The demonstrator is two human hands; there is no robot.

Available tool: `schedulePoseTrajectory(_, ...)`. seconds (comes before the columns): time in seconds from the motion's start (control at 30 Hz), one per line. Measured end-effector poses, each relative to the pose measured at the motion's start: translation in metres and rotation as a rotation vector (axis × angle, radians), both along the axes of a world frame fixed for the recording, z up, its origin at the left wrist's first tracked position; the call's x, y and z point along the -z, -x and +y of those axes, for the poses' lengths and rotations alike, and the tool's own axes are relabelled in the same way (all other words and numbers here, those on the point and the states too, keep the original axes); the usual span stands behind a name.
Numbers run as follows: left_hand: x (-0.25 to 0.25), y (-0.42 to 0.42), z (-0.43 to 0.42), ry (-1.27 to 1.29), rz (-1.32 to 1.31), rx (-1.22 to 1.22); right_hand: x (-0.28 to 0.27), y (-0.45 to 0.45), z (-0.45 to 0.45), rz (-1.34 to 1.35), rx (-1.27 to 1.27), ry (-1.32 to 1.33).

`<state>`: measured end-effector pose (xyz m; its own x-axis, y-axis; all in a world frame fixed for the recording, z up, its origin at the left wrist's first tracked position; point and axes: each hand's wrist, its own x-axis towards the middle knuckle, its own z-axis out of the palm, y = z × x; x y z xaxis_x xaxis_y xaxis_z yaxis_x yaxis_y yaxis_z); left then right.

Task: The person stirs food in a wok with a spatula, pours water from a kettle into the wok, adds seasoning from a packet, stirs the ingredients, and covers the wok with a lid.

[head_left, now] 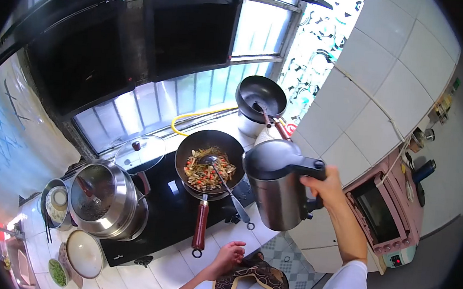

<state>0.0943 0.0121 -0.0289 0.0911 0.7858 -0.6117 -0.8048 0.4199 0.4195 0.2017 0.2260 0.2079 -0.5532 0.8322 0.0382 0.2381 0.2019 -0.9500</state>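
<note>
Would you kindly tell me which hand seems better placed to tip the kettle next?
Probably the right hand: it grips the kettle by its handle, near the pan, while the left hand appears empty.

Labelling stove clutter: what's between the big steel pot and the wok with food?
Head view: black cooktop, with a side handle of the big steel pot jutting toward the wok. The glass lid is farther back.

Jug [276, 199] interior hidden, display [396, 259] seemingly illegible
</note>
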Motion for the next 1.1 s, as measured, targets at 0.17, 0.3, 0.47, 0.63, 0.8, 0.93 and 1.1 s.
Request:
schedulePoseTrajectory(0.17,0.008,0.017,-0.008,-0.032,-0.075,-0.128,0.013,0.060,0.013,-0.239,-0.105,-0.031)
schedulePoseTrajectory(0.3,0.012,0.018,-0.006,-0.041,-0.102,-0.124,0.013,0.080,0.022,-0.351,-0.118,-0.043)
schedulePoseTrajectory(0.47,0.017,0.017,-0.006,-0.063,-0.129,-0.154,0.017,0.090,0.034,-0.517,-0.103,-0.073)
schedulePoseTrajectory(0.63,0.013,0.017,-0.004,-0.067,-0.114,-0.158,0.010,0.092,0.036,-0.598,-0.131,-0.088)
schedulePoseTrajectory(0.8,0.011,0.017,-0.005,-0.066,-0.101,-0.143,0.005,0.090,0.031,-0.622,-0.127,-0.073)
schedulePoseTrajectory(0.93,0.011,0.016,-0.007,-0.068,-0.101,-0.142,0.005,0.084,0.029,-0.573,-0.111,-0.041)
schedulePoseTrajectory(1.1,0.011,0.012,-0.007,-0.065,-0.071,-0.130,0.005,0.069,0.027,-0.482,-0.076,-0.025)
